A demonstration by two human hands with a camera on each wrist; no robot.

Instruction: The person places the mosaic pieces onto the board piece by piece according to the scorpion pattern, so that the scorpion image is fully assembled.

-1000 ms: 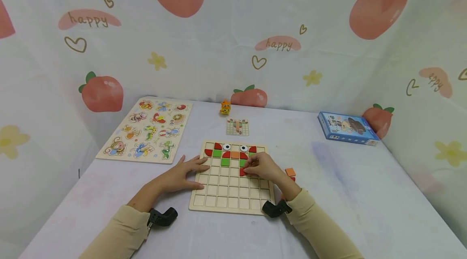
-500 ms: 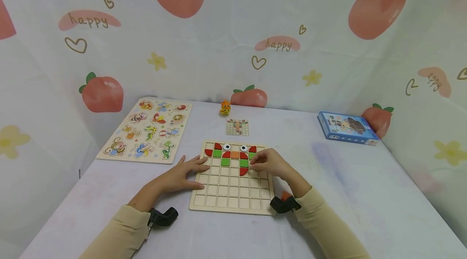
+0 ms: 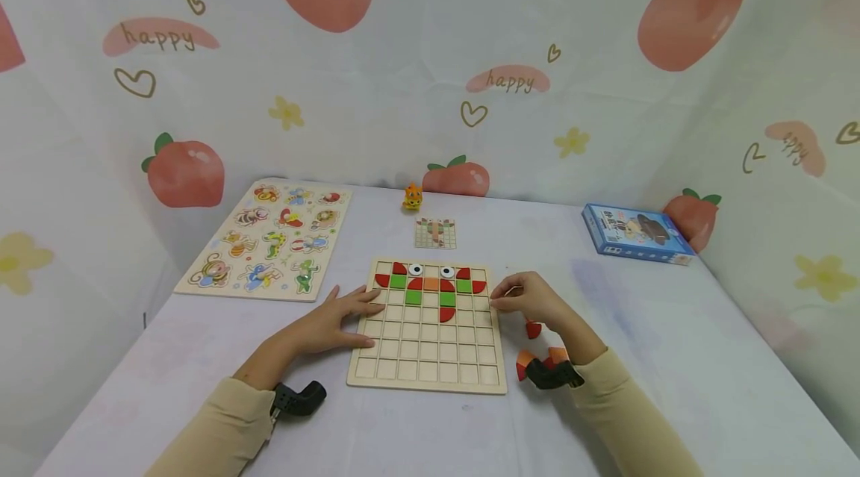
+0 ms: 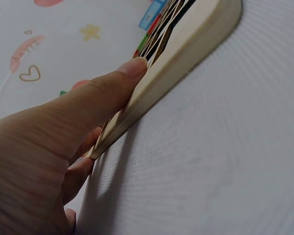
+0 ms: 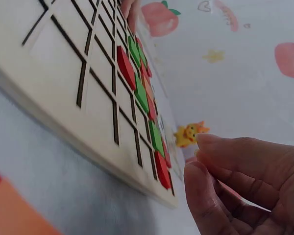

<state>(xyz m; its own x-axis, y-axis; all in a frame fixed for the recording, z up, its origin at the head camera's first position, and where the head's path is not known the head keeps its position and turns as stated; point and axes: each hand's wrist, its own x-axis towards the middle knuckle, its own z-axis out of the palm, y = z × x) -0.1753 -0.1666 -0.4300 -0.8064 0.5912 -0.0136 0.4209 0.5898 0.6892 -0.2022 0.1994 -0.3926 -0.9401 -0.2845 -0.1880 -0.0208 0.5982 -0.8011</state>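
A wooden grid board [image 3: 430,370] lies in the middle of the table, with red rounded pieces, green squares, an orange square [image 3: 431,284] and two eye pieces in its upper cells. Lowest of these is a red piece [image 3: 446,314]. My left hand [image 3: 339,320] rests at the board's left edge with fingers spread; in the left wrist view its thumb [image 4: 132,67] lies on the rim. Just off the right edge is my right hand [image 3: 537,299], fingers loosely bent. The right wrist view shows nothing between its thumb and forefinger.
Loose red [image 3: 534,329] and orange pieces lie right of the board, partly behind the wrist camera [image 3: 552,374]. Behind the board are a small pattern card [image 3: 435,234] and an orange toy figure [image 3: 413,197]. An insect puzzle [image 3: 269,238] lies left, a blue box [image 3: 637,233] right.
My right hand has let go of the red piece in the grid and moved right, off the board. More loose pieces show beside it. The left hand keeps its place.
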